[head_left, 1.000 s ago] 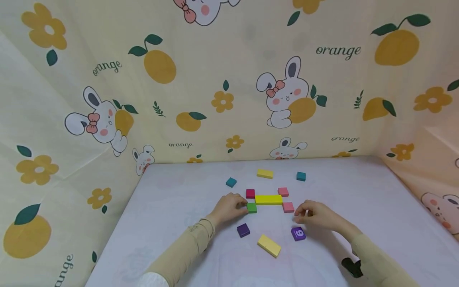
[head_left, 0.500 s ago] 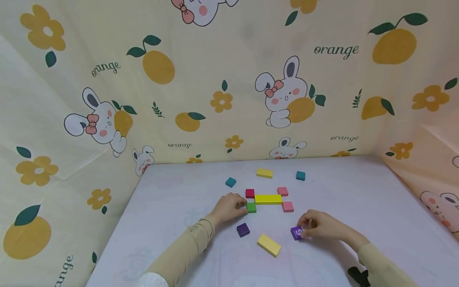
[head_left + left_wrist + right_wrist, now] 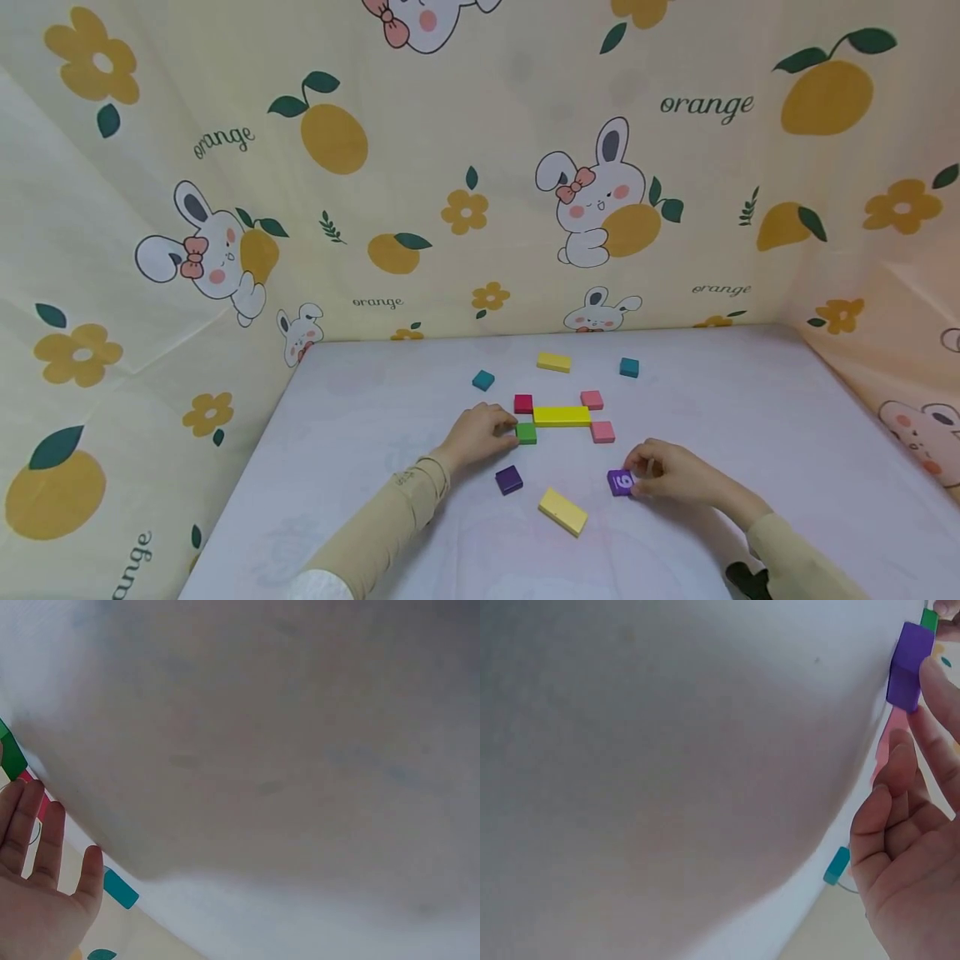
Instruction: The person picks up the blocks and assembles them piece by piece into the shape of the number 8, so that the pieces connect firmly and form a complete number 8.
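My right hand (image 3: pixel 671 472) pinches the right end of a purple block (image 3: pixel 618 482) with a white digit on top. In the right wrist view, thumb and forefinger are at one end of this purple block (image 3: pixel 911 667), with the other fingers curled below. My left hand (image 3: pixel 480 433) touches the left side of a green block (image 3: pixel 527 433). In the left wrist view, the visible fingers of the left hand (image 3: pixel 45 877) are fairly straight, and the thumb is mostly cut off. A long yellow block (image 3: pixel 561 417) lies between the green block, a red block (image 3: pixel 522 404) and two pink blocks (image 3: pixel 602 432).
Nearer the person lie a dark purple block (image 3: pixel 508 480) and a pale yellow block (image 3: pixel 562 512). Toward the back are a teal block (image 3: pixel 483 380), another yellow block (image 3: pixel 553 362) and a second teal block (image 3: pixel 629 367). A printed cloth (image 3: pixel 435 183) hangs behind the white table (image 3: pixel 360 400).
My right hand has come down from beside the pink block and taken hold of the purple block. That block has turned a little, now straighter. The left hand has stayed at the green block.
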The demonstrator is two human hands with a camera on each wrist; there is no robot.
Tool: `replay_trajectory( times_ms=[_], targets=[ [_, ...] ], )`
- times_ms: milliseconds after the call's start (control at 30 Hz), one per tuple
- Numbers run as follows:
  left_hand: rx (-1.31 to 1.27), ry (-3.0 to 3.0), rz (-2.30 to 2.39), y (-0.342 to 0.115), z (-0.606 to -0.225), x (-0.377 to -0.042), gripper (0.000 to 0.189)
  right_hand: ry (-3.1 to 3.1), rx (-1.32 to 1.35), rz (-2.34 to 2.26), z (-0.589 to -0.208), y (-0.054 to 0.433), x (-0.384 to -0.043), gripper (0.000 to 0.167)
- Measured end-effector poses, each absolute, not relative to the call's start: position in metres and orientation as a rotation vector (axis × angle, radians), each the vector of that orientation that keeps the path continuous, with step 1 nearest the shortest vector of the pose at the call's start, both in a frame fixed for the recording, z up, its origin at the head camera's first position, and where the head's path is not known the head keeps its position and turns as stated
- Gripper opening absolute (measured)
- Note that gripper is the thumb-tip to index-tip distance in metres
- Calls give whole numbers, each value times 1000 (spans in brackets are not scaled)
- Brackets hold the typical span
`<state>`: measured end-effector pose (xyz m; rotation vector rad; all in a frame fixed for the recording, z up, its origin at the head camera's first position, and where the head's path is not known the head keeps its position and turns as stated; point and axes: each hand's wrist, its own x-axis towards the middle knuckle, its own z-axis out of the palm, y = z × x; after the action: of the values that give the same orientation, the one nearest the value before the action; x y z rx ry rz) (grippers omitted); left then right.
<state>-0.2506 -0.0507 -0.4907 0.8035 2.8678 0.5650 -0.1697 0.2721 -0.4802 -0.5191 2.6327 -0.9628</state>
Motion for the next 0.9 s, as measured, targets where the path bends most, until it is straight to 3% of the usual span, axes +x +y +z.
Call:
replay_trajectory(
  times_ms=[900],
  targets=[
    [840, 2889, 529, -51, -494, -252, 35, 2773, -183, -849, -479, 233, -185, 27]
  ],
)
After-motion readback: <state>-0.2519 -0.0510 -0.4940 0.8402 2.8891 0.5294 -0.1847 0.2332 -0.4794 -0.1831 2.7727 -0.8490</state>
